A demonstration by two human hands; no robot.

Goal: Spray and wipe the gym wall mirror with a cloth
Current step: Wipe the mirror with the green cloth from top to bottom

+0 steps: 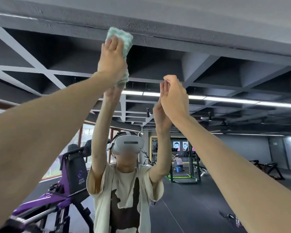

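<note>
One gym mirror, ceiling reflected; cloth upright, long axis vertical, under left hand's flat fingers; right hand fingers pressed together.

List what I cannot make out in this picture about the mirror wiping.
Head view: the cloth is partly covered by the left hand; its face against the mirror is hidden.
Head view: the mirror's lower edge is cut off by the frame.
Head view: wet spray or streaks on the mirror are too faint to tell.
Head view: no spray bottle shows.
</note>
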